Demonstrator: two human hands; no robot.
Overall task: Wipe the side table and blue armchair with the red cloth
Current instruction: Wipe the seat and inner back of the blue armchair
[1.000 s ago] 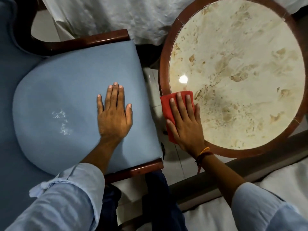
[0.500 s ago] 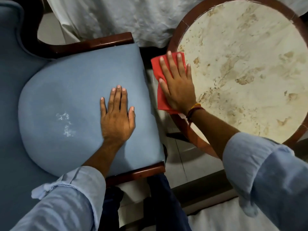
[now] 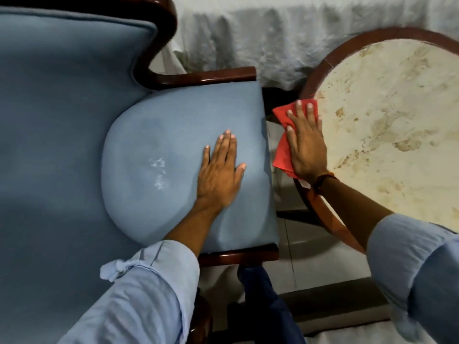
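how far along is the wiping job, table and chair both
Early on. In hand: the right hand presses the red cloth flat on the left rim of the side table, whose top shows brownish mottling that could be stone pattern or dirt. Left: the armchair, where white marks sit on the seat beside the bare left hand.

A single head-worn camera looked steeply down from above, close over both forearms. It faced the blue armchair [image 3: 173, 150] seat at left and centre, with the round side table [image 3: 397, 125] cut off at the right edge.
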